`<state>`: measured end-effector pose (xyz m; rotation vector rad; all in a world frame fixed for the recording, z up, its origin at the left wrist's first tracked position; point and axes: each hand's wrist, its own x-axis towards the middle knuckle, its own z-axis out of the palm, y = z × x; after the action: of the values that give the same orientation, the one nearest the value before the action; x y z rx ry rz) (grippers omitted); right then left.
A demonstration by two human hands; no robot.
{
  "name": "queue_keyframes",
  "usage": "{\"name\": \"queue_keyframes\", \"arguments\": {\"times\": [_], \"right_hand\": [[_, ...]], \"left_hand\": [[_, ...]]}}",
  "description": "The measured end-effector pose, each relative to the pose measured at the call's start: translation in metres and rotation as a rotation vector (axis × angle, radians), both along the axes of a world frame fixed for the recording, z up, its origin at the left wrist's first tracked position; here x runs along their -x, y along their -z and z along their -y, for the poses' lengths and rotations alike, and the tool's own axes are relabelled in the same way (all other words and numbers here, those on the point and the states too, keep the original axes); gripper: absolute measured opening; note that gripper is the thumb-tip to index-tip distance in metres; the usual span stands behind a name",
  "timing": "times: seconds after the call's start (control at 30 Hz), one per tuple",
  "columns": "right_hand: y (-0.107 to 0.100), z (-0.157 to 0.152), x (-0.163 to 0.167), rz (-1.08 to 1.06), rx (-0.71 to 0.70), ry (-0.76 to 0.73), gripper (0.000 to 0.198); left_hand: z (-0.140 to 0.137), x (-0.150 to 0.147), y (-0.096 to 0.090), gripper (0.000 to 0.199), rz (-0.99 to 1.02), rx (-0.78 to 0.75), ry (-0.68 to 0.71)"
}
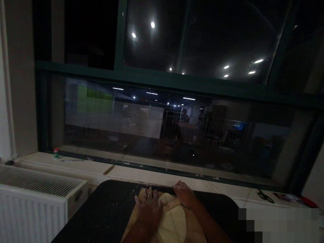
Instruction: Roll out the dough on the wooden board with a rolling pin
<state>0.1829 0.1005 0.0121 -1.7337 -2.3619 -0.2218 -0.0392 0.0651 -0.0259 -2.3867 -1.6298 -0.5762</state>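
Observation:
A pale sheet of rolled-out dough [173, 222] lies on a wooden board [133, 222], which rests on a black table [101, 209]. My left hand [149, 206] is palm down over the board at the dough's left edge, its floury fingers stretched and spread. Across the dough's upper part runs a tan, rod-like band [172, 204] that resembles a rolling pin; its ends are hidden by my hands. At the upper right of the dough, my right hand [184, 193] has floury, curled fingers held together. What lies beneath them is hidden.
Behind the table runs a white windowsill [152, 173] under a dark, reflecting window. Black scissors [265, 196] lie on its right part; a small red-and-green container [56, 153] stands at the left. A white radiator [37, 202] is left of the table. The lower right corner is pixelated.

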Motion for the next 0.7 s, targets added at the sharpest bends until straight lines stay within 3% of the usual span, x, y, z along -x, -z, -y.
{"name": "queue_keyframes", "arguments": {"times": [0.2, 0.3, 0.53, 0.7], "right_hand": [[0.014, 0.037, -0.008, -0.003, -0.025, 0.072, 0.041], [0.019, 0.058, -0.012, -0.021, -0.065, 0.103, 0.041], [0.043, 0.116, -0.026, -0.164, -0.184, 0.1, 0.047], [0.042, 0.14, -0.03, -0.229, -0.112, 0.154, 0.054]], "left_hand": [[0.032, -0.003, -0.013, 0.046, 0.032, 0.039, 0.014], [0.046, -0.004, -0.006, 0.047, 0.05, -0.005, 0.09], [0.079, 0.003, 0.022, 0.048, 0.063, -0.316, 0.238], [0.089, 0.012, 0.019, 0.052, 0.058, -0.312, 0.329]]}}
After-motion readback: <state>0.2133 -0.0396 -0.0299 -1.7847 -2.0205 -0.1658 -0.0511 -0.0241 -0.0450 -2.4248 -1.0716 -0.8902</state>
